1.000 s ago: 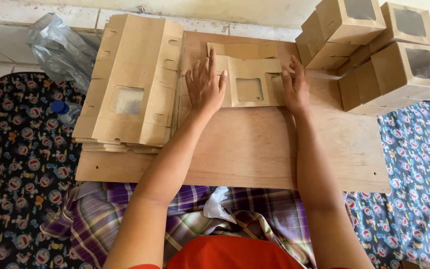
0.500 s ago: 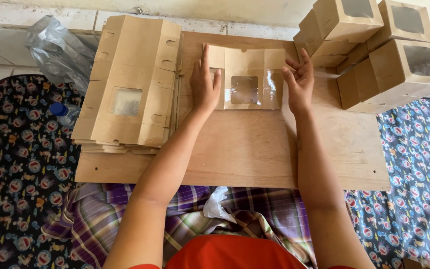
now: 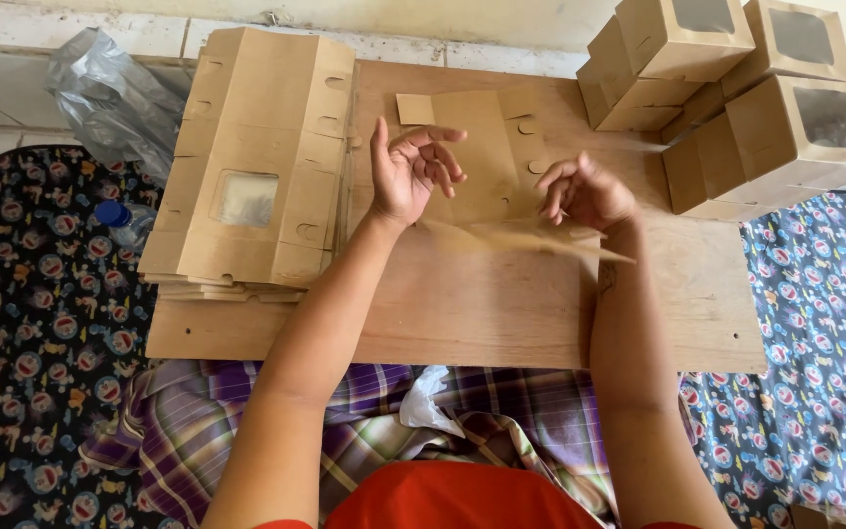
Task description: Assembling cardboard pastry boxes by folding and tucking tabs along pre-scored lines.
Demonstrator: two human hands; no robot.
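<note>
The fingers (image 3: 440, 157) of the left hand (image 3: 408, 176) are loosely curled and apart, resting against the flat cardboard box blank (image 3: 477, 157). The right hand (image 3: 587, 193) has its fingers (image 3: 552, 186) bent inward together, pinching the blank's near edge, which lifts off the table (image 3: 462, 304). The blank lies in the middle of the table, between a stack of flat blanks (image 3: 252, 167) on the left and folded window boxes (image 3: 736, 98) on the right.

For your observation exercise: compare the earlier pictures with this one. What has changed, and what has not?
The flat box blank has been lifted and turned; its window no longer shows. The left hand and right hand rose off it, fingers curled. The stack of blanks and the folded boxes stayed put.
</note>
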